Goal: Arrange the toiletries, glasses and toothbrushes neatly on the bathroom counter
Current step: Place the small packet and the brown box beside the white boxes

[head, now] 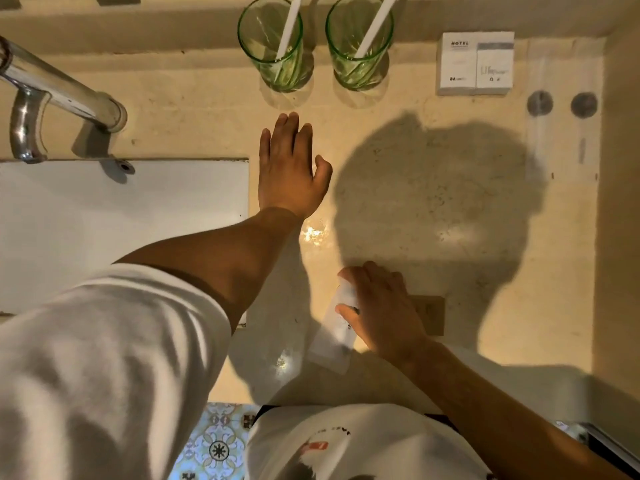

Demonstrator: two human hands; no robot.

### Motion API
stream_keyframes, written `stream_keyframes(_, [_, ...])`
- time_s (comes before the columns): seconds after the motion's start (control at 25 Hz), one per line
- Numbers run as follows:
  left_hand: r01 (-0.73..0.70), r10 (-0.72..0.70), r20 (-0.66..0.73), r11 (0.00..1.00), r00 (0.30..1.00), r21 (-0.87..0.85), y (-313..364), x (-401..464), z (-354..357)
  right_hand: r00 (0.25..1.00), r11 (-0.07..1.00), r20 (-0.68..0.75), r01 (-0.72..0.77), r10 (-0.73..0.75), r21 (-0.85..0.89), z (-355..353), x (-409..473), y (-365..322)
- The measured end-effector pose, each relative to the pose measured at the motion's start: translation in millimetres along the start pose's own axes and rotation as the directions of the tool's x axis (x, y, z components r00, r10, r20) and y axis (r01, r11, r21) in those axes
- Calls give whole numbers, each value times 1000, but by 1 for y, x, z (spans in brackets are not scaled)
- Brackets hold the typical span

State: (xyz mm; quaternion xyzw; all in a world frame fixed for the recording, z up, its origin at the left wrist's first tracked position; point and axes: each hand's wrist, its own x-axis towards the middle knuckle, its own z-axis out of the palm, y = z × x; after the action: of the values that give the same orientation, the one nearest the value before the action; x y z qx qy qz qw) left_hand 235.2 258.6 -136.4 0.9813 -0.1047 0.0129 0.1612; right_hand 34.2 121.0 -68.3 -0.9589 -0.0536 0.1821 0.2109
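Observation:
Two green glasses (273, 43) (358, 43) stand side by side at the back of the beige counter (450, 202), each with a white toothbrush (289, 26) (375, 24) leaning in it. Two white toiletry boxes (475, 63) sit to their right. My left hand (289, 168) lies flat with straight fingers on the counter just below the left glass, apart from it. Near the front edge my right hand (381, 306) grips a small white toiletry tube (334, 334) lying on the counter. A brown flat item (431, 315) shows partly under that hand.
A white sink (121, 230) fills the left, with a chrome tap (52, 95) over it. Two round dark caps in clear wrappers (539, 102) (584, 105) lie at the right. A wall edge bounds the counter on the right. Patterned floor tiles (214, 441) show below.

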Motion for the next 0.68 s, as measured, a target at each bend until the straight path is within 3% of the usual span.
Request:
stream_keyframes(0.08, [0, -1, -5, 1000, 1000, -7, 0, 0, 1, 1000, 981, 3, -12, 11, 195, -9, 15, 9])
stream_keyframes(0.16, [-2, 2, -16, 1000, 1000, -19, 0, 0, 1, 993, 930, 12, -116, 119, 348, -25, 37, 26])
stream_keyframes(0.36, [-5, 5, -21, 1000, 1000, -11, 0, 0, 0, 936, 811, -93, -242, 340, 532, -80, 109, 68])
stream_keyframes(0.52, [-15, 15, -19, 1000, 1000, -11, -1, 1, 2, 893, 784, -211, -209, 396, 585, -115, 164, 84])
stream_keyframes(0.68, [-13, 13, -33, 1000, 999, -20, 0, 1, 1, 831, 857, -376, -209, 410, 472, -115, 177, 85])
